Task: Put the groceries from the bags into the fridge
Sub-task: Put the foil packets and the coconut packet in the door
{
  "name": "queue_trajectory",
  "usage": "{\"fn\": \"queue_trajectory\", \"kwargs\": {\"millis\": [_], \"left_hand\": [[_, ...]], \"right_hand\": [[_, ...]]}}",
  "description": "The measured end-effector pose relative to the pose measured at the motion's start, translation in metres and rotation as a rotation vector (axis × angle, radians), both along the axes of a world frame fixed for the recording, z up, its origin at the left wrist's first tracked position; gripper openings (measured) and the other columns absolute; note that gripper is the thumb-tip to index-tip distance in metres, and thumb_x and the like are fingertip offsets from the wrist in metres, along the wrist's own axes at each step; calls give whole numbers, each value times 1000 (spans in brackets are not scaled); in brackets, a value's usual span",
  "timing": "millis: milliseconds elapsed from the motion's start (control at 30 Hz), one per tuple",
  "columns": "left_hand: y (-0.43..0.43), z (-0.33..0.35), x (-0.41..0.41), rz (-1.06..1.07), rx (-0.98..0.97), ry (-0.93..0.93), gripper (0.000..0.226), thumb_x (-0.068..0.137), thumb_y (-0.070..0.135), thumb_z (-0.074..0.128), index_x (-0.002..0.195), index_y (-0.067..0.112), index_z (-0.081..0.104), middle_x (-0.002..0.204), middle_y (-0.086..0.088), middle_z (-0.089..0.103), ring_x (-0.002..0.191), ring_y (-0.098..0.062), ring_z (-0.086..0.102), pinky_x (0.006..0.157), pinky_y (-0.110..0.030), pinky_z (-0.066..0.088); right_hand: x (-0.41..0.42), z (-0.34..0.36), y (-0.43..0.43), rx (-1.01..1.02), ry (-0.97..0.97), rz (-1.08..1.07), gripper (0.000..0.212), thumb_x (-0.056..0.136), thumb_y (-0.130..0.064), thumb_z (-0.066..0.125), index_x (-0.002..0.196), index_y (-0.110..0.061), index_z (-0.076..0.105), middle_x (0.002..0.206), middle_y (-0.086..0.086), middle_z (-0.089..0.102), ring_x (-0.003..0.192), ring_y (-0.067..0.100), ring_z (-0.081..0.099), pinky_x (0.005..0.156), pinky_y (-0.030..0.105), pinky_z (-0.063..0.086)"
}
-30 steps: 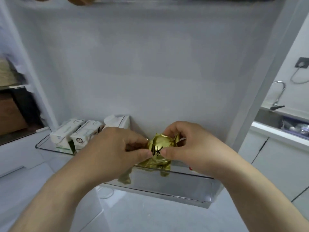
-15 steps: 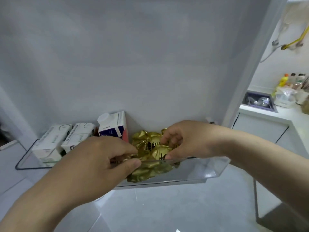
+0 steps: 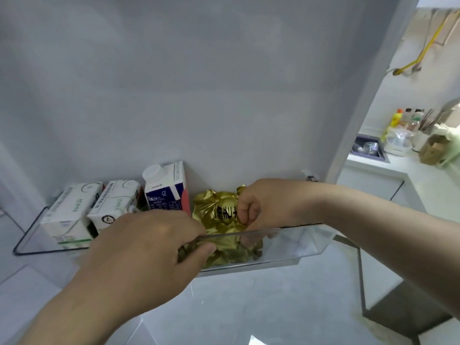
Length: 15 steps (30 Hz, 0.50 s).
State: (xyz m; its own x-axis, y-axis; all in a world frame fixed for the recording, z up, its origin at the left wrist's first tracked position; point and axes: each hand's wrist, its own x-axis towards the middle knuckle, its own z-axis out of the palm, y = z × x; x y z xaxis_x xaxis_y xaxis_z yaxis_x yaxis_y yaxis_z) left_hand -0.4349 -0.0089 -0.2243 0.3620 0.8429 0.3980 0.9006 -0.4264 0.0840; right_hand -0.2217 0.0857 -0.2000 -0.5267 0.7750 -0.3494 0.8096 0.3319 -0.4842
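**Item: gold foil packet** [image 3: 220,221]. Crumpled, with black print on its upper face. It sits inside the clear fridge-door bin [image 3: 301,242], right of centre, just beside the upright blue-and-white carton [image 3: 165,192]. Its lower part shows through the bin's front wall. It appears to stand roughly upright, with its top towards the door liner [image 3: 199,95].

**Right hand** [image 3: 251,205]. It reaches in from the right over the rim. Its fingers [image 3: 245,212] are curled tight and pinch the packet's upper right edge.

**Left hand** [image 3: 144,247]. It is at the near side, with its fingers [image 3: 193,225] curled over the front rim at the packet's lower left and the thumb against the bin wall. Whether they grip foil or only the rim cannot be told.

**Relation for the coming move.** The packet lies between the two hands, far and right of the left hand and directly under the right fingers. The right hand is the nearer and has the surer hold. By judgement the packet is nearly seated, and what remains is a release and a withdrawal upwards over the rim.

**Other contents of the bin.** Two white-and-green cartons [image 3: 72,212] [image 3: 114,205] lie tilted at the left end.

**Surroundings.** To the far right is a desk [image 3: 408,170] with a sink [image 3: 368,148] and bottles [image 3: 400,118].
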Motion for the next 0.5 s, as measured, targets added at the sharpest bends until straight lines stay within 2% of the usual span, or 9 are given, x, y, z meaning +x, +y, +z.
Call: {"fn": "queue_trajectory", "kwargs": {"millis": [133,233,333,433,500], "left_hand": [[1,-2,-1,-2,13,3,32,82,58,42,72,37,64,61,21,55,56,-2,56,41,-28,46],[1,-2,-2,-15,16,-10,32,82,58,42,74,38,66,63,21,57,58,-2,58,42,-28,48],[2,-2,-3,-35,21,-25,31,82,58,42,77,39,67,65,23,58,60,-1,59,42,-26,48],[0,0,-5,-69,9,-79,31,83,57,43,82,38,68,71,24,59,63,-2,60,45,-26,50],[0,1,-6,-104,15,-114,30,83,54,45,86,36,69,76,23,62,67,-4,61,47,-30,53]], "right_hand": [[2,2,-2,-11,5,8,29,72,-39,83,91,-26,66,81,-7,74,67,9,70,63,21,51],[7,8,-3,4,9,-3,21,81,-40,76,95,-26,70,87,-8,75,79,11,72,73,23,56],[12,14,-5,19,49,-36,20,86,-44,69,96,-27,70,89,-6,74,82,12,72,83,32,58],[16,22,-16,46,106,-71,17,86,-47,67,95,-33,68,91,-13,73,84,6,70,87,34,57],[17,26,-29,114,206,-86,15,87,-42,67,98,-33,68,94,-15,73,88,2,69,87,33,57]]}}
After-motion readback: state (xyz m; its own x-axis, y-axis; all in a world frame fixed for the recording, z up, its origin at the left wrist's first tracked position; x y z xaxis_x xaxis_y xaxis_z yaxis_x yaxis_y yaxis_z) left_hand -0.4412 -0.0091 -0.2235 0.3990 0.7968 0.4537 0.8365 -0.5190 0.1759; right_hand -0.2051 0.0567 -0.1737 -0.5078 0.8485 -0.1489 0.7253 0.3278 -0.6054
